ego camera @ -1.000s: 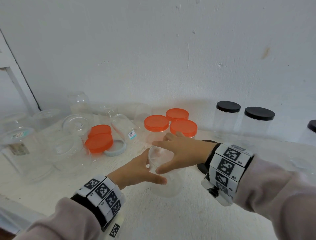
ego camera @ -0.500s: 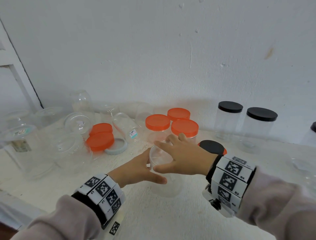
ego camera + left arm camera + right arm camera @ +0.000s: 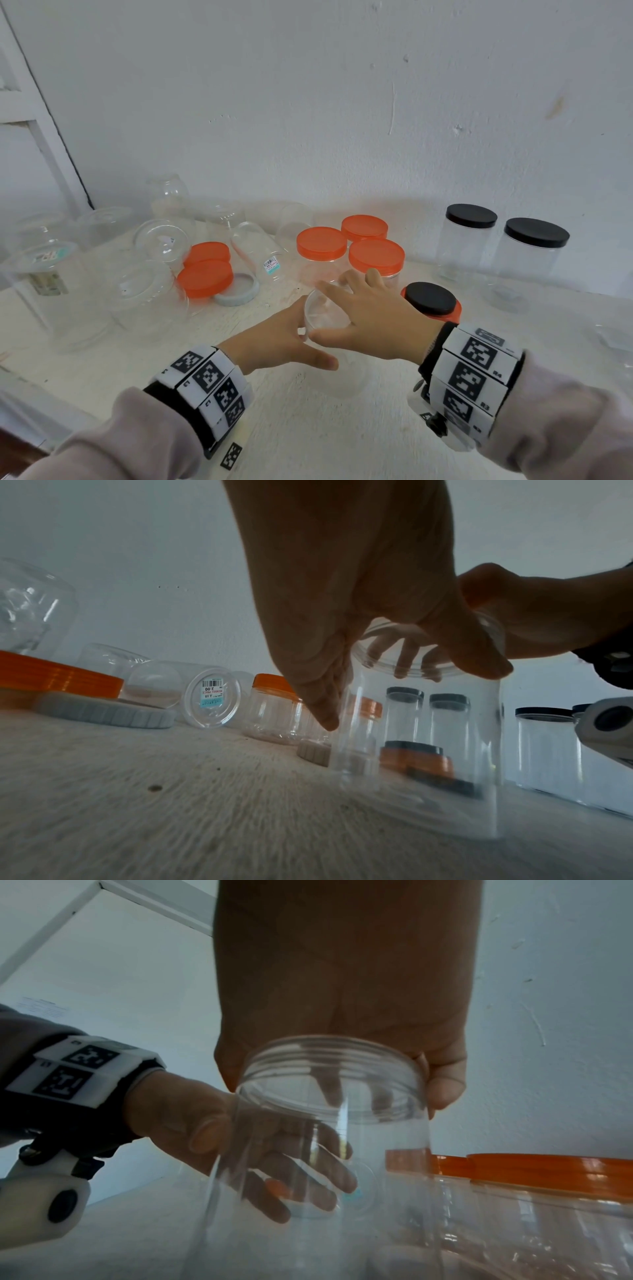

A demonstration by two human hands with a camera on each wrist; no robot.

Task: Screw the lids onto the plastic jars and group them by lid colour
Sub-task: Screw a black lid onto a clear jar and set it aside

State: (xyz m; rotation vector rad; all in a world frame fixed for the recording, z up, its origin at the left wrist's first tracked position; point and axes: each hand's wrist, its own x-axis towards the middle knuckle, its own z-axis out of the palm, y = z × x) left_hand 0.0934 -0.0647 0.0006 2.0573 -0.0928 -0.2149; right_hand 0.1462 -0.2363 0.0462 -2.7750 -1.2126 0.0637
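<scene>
upright on the white counter [image 3: 308, 428], near its front edge: a tall clear open-mouthed jar [image 3: 329, 329], no lid on its threaded neck. left hand [image 3: 274, 339] wrapped round the jar's side, thumb toward the camera, fingers seen through the plastic on the far side in the right wrist view (grip clamped on the wall below the threads). right hand [image 3: 373, 318] over the mouth from above, thumb and fingertips [image 3: 445, 1091] curled down round the threaded rim, grip closed on the jar's neck. just right of the jar, partly behind the right wrist: a loose black lid [image 3: 430, 298] lying on top of an orange lid [image 3: 457, 310]. behind the hands, three orange-lidded jars [image 3: 375, 257] standing close together. to the right by the wall, two tall black-lidded jars [image 3: 534, 236], well apart from the orange group. to the left, two loose orange lids [image 3: 205, 277] overlapping, a pale grey lid [image 3: 239, 296] just beside them, and a scatter of clear lidless jars [image 3: 161, 240], some on their sides, one with a price sticker.
</scene>
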